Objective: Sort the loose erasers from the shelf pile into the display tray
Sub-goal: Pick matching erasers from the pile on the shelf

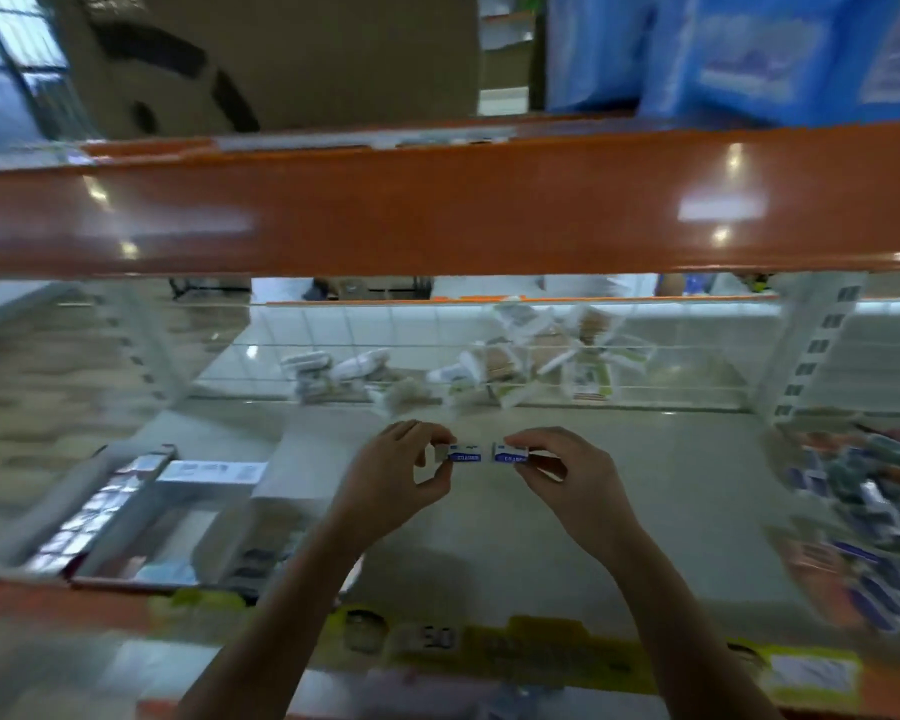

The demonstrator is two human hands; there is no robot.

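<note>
reaching in over the blurred yellow price labels [520,652] on the shelf edge, both forearms meet above the grey shelf [671,511]. the left hand [401,480] pinches one white-and-blue eraser [464,453] between thumb and fingertips — the right hand [567,480] pinches a second eraser [510,453] the same way, the two held end to end, just apart. the display tray [120,517] sits to the left, a heap of packets [863,511] to the right. farther back — small packaged goods [489,366] behind a wire grid.
</note>
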